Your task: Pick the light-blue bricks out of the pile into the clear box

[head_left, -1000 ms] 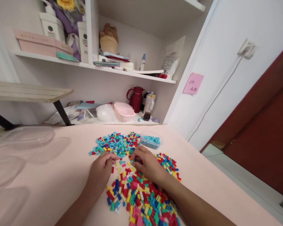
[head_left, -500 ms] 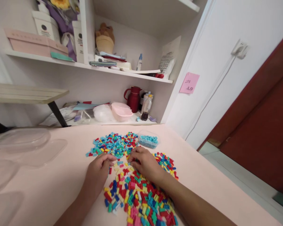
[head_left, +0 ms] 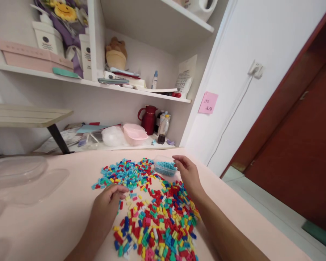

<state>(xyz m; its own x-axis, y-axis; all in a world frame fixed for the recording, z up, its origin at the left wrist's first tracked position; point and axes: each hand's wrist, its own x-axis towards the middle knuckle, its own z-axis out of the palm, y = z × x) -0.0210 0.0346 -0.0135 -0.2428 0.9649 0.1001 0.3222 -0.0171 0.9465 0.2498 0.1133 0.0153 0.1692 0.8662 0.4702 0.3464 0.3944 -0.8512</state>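
Observation:
My left hand (head_left: 108,200) rests at the left side of the small building bricks, its fingers curled together toward the thumb. Whatever those fingers may hold is hidden. At the right rim of a clear plastic box (head_left: 168,174) is my right hand (head_left: 189,177), with finger and thumb apart and no brick visible between them. Light-blue bricks (head_left: 164,166) fill part of that box. Left of it lies a mostly blue pile of bricks (head_left: 122,174). A larger mixed pile of bricks (head_left: 157,217), red, yellow, green and blue, spreads between my forearms.
Clear plastic lids or boxes (head_left: 19,168) lie on the left of the pink tabletop (head_left: 70,206). Behind stand a pink container (head_left: 135,134), a dark red jug (head_left: 149,119) and a bottle (head_left: 163,130). A small wooden stand (head_left: 27,115) is at the left, under a shelf (head_left: 141,92).
My right hand has moved from the bricks in the middle to the right rim of the clear box, and its fingers have spread. My left hand stays beside the piles. The camera view has shifted.

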